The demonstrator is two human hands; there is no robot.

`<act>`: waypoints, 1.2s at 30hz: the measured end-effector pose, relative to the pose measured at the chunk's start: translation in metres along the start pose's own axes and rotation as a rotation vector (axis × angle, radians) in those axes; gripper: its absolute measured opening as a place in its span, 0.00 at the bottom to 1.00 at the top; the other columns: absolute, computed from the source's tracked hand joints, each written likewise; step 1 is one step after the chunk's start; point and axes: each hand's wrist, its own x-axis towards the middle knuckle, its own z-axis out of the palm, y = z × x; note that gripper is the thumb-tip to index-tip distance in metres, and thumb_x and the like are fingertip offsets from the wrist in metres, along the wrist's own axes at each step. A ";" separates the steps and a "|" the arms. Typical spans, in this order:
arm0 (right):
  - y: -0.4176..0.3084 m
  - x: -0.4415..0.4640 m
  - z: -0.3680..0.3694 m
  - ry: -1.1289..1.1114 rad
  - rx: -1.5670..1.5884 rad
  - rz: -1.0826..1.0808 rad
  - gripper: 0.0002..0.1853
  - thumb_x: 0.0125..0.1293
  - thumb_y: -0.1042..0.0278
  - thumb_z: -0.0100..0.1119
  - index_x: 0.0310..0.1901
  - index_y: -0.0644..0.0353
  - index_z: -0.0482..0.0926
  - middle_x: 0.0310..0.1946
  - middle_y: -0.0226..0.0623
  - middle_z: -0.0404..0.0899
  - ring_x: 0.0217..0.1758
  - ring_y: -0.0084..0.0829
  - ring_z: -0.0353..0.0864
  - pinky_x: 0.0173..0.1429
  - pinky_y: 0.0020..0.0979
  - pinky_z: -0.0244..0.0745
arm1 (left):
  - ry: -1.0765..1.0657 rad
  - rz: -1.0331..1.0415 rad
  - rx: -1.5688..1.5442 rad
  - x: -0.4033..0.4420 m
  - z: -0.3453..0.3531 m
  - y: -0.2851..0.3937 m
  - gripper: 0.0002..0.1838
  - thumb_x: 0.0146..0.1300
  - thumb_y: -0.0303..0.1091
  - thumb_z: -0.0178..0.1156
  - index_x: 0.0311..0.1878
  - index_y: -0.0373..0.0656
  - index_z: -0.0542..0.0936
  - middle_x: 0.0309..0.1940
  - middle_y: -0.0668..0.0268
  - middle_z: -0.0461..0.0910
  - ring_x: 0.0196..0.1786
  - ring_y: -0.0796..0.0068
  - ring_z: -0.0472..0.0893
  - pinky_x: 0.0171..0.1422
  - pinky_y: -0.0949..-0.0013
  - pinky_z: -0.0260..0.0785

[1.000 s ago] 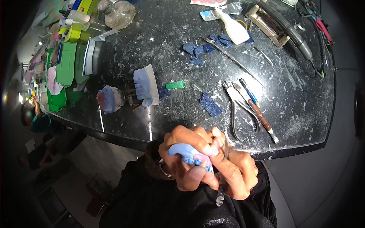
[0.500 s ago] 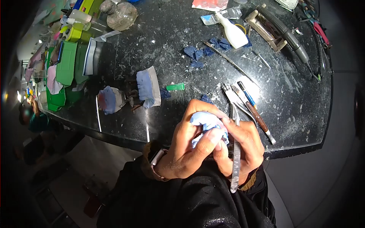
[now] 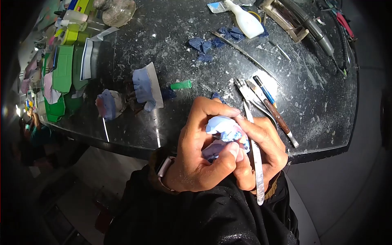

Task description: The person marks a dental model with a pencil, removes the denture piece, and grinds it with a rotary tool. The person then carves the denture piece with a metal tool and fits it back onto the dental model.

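Note:
My left hand [image 3: 195, 153] is wrapped round a light-blue dental cast [image 3: 221, 124] with pinkish patches, its thumb pressing near the lower part. From the other side my right hand [image 3: 267, 149] touches the cast with its fingertips. That hand is closed on a scalpel [image 3: 257, 173], a flat metal handle lying between its fingers and pointing down toward the lap. Its tip beyond the fingers is hard to make out. Much of the cast is hidden by fingers. Both hands are just in front of the bench edge.
Left on the dusty black bench [image 3: 163, 49] is an articulator with two blue-and-white casts [image 3: 143, 87]. A green tube [image 3: 181, 84], blue scraps [image 3: 201, 45], a wood-handled knife [image 3: 277, 118], a white bottle [image 3: 247, 20] and a grey handpiece [image 3: 310, 28] lie around. Green boxes [image 3: 63, 69] stand far left.
The cast has been tilted between my hands, so more of its lower part shows. The scalpel's lower end has swung slightly right. Bench items sit higher and further left as the view shifted.

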 end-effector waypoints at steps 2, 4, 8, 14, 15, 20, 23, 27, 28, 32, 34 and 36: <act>-0.003 0.001 -0.002 -0.037 0.017 0.025 0.23 0.43 0.77 0.61 0.46 0.71 0.77 0.33 0.48 0.77 0.30 0.31 0.79 0.34 0.25 0.74 | -0.052 0.053 -0.002 0.000 -0.006 -0.004 0.21 0.51 0.21 0.50 0.50 0.32 0.61 0.34 0.60 0.69 0.35 0.82 0.70 0.38 0.77 0.64; 0.000 0.000 -0.002 -0.035 0.027 0.017 0.23 0.44 0.75 0.61 0.47 0.71 0.76 0.33 0.49 0.77 0.30 0.32 0.79 0.34 0.25 0.74 | 0.008 0.041 0.012 0.000 -0.002 -0.005 0.20 0.48 0.25 0.50 0.47 0.32 0.61 0.31 0.61 0.67 0.30 0.83 0.67 0.33 0.78 0.62; -0.003 0.000 -0.003 -0.043 0.049 0.048 0.24 0.45 0.73 0.63 0.47 0.73 0.76 0.34 0.50 0.77 0.33 0.34 0.80 0.36 0.26 0.74 | 0.079 -0.120 -0.075 0.002 0.003 0.003 0.19 0.47 0.28 0.51 0.44 0.34 0.62 0.27 0.63 0.66 0.22 0.86 0.65 0.25 0.80 0.59; -0.007 0.003 -0.005 -0.099 0.033 0.058 0.28 0.43 0.73 0.69 0.48 0.74 0.74 0.40 0.55 0.77 0.37 0.38 0.81 0.39 0.29 0.76 | -0.023 -0.282 -0.346 -0.001 -0.014 0.008 0.20 0.50 0.19 0.47 0.49 0.35 0.60 0.37 0.63 0.66 0.39 0.83 0.68 0.46 0.75 0.64; -0.008 0.003 -0.005 -0.101 0.027 0.062 0.28 0.43 0.73 0.69 0.48 0.74 0.74 0.40 0.55 0.77 0.37 0.38 0.81 0.39 0.29 0.77 | -0.015 -0.296 -0.344 -0.001 -0.014 0.009 0.20 0.49 0.19 0.47 0.48 0.35 0.60 0.37 0.63 0.66 0.39 0.83 0.68 0.46 0.75 0.64; -0.011 0.002 -0.005 -0.111 0.000 0.079 0.27 0.42 0.73 0.70 0.47 0.74 0.75 0.41 0.55 0.77 0.37 0.38 0.81 0.39 0.29 0.77 | 0.003 -0.308 -0.299 0.001 -0.012 0.012 0.21 0.47 0.19 0.49 0.47 0.34 0.61 0.37 0.63 0.66 0.39 0.84 0.68 0.44 0.76 0.64; -0.008 0.001 -0.004 -0.105 -0.022 0.045 0.26 0.43 0.73 0.71 0.46 0.74 0.76 0.40 0.54 0.78 0.36 0.37 0.81 0.39 0.28 0.77 | -0.010 -0.288 -0.311 -0.001 -0.015 0.007 0.20 0.47 0.19 0.51 0.46 0.34 0.61 0.37 0.64 0.65 0.38 0.84 0.68 0.42 0.77 0.64; -0.010 0.001 -0.003 -0.109 0.001 0.062 0.25 0.44 0.75 0.69 0.46 0.74 0.76 0.40 0.54 0.78 0.36 0.37 0.81 0.39 0.28 0.77 | -0.024 -0.248 -0.306 0.000 -0.017 0.002 0.20 0.46 0.19 0.53 0.45 0.34 0.62 0.37 0.64 0.66 0.37 0.85 0.69 0.41 0.77 0.64; -0.010 0.002 -0.003 -0.118 -0.011 0.058 0.24 0.45 0.75 0.69 0.46 0.74 0.76 0.40 0.53 0.78 0.36 0.37 0.81 0.39 0.28 0.77 | -0.022 -0.248 -0.309 -0.001 -0.017 0.002 0.20 0.46 0.20 0.53 0.45 0.34 0.62 0.37 0.64 0.66 0.37 0.85 0.69 0.41 0.77 0.64; -0.009 0.002 -0.003 -0.120 -0.053 0.048 0.23 0.46 0.75 0.68 0.46 0.74 0.76 0.39 0.53 0.78 0.36 0.38 0.82 0.38 0.28 0.77 | 0.000 -0.210 -0.231 -0.001 -0.013 0.004 0.21 0.46 0.21 0.54 0.45 0.34 0.62 0.37 0.64 0.65 0.37 0.86 0.68 0.40 0.78 0.64; -0.010 0.001 -0.004 -0.126 -0.051 0.027 0.24 0.46 0.75 0.68 0.47 0.73 0.76 0.39 0.53 0.78 0.36 0.38 0.81 0.38 0.27 0.77 | 0.010 -0.167 -0.237 -0.001 -0.010 0.005 0.21 0.46 0.22 0.55 0.45 0.33 0.61 0.37 0.64 0.65 0.37 0.86 0.68 0.39 0.79 0.63; -0.010 0.001 -0.005 -0.135 -0.049 0.019 0.24 0.46 0.74 0.68 0.48 0.72 0.76 0.39 0.52 0.78 0.35 0.37 0.81 0.37 0.27 0.77 | -0.021 -0.130 -0.218 -0.001 -0.013 0.004 0.21 0.46 0.22 0.54 0.45 0.33 0.61 0.36 0.64 0.65 0.36 0.86 0.68 0.39 0.79 0.63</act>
